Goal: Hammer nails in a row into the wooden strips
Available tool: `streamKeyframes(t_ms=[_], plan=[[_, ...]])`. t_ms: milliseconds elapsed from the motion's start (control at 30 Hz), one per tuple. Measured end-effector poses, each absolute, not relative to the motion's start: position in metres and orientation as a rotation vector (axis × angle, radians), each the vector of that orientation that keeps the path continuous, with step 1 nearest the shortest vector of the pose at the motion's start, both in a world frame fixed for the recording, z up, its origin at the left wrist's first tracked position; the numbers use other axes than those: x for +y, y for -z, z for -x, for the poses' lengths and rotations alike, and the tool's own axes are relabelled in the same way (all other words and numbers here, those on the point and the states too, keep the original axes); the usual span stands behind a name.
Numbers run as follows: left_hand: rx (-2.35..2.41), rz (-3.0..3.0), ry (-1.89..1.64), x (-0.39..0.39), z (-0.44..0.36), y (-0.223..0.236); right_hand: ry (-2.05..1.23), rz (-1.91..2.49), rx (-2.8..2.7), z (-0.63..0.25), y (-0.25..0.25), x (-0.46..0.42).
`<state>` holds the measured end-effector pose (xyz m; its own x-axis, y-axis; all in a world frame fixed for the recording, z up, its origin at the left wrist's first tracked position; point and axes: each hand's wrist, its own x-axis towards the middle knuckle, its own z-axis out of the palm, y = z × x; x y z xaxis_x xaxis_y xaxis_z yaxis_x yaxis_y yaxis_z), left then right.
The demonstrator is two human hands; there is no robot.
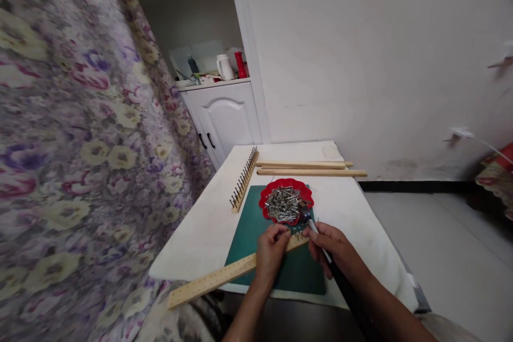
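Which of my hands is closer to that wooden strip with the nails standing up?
Your left. The left hand is on the drilled board, nearer the camera than the nail-studded strip; the right hand, holding the hammer, is farther off to the right.

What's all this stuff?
table: one, white, middle
cutting mat: one, green, on table
scalloped dish: one, red, on mat
nails: many, silver, in dish
hammer: one, silver, black, over mat
drilled strip: one, tan, across mat
nailed strip: one, tan, table left
wooden bars: at least two, tan, far end
curtain: one, floral, left
cupboard: one, white, behind table
jug: one, white, on cupboard
plug: one, white, on wall
left hand: one, bare, at drilled strip
right hand: one, bare, holding hammer
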<state>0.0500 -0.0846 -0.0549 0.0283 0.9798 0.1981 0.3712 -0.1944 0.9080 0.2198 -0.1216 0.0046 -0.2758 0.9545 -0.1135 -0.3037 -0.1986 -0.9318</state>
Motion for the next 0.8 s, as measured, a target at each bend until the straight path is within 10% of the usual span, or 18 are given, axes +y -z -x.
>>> streamKeyframes(t_ms=[800], plan=[[1.442, -1.778, -1.112, -0.0825, -0.0511, 0.0609, -1.780, 0.904, -1.093, -0.2122, 0.0007, -0.1239]])
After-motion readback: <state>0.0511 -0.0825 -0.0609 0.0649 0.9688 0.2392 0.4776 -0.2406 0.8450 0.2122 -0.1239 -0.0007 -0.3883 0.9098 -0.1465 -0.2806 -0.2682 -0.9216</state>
